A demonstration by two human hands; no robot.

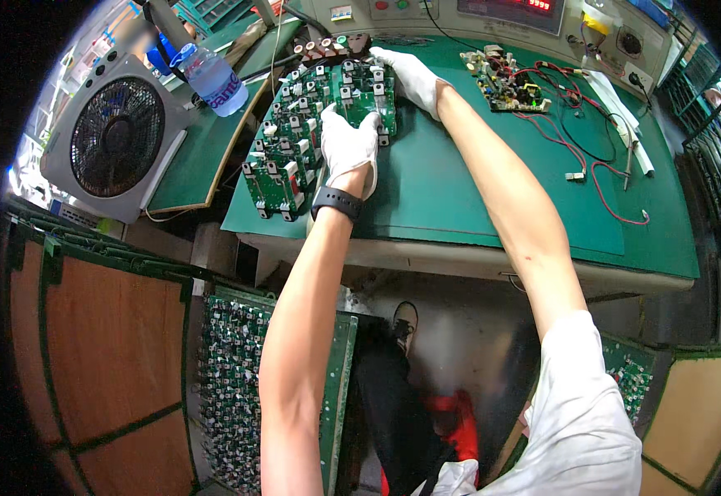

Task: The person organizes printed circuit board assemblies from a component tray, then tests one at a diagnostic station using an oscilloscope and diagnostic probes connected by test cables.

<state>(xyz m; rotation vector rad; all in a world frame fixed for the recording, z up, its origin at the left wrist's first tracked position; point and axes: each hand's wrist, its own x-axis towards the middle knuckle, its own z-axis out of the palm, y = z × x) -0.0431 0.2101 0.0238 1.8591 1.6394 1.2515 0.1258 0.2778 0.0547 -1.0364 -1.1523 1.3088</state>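
Observation:
Wearing a white glove and a dark wristwatch, my left hand [350,149] is on a green circuit board [365,100], with thumb and forefinger at its near edge. My right hand [410,78], also white-gloved, reaches to that board's far right corner. Its fingers are pressed together beside a dark block with round coloured buttons or terminals [336,48]. Whatever those fingertips hold is hidden. More green circuit boards [276,183] with metal tabs and white parts lie in an overlapping row to the left of my left hand.
A bundle of wired electronics [505,83] and red and black leads lie at the right of the green bench [460,207]. Behind stands an instrument panel [509,16]. Left are a grey fan [116,136] and a water bottle [212,81]. Below, a rack holds many boards [232,372].

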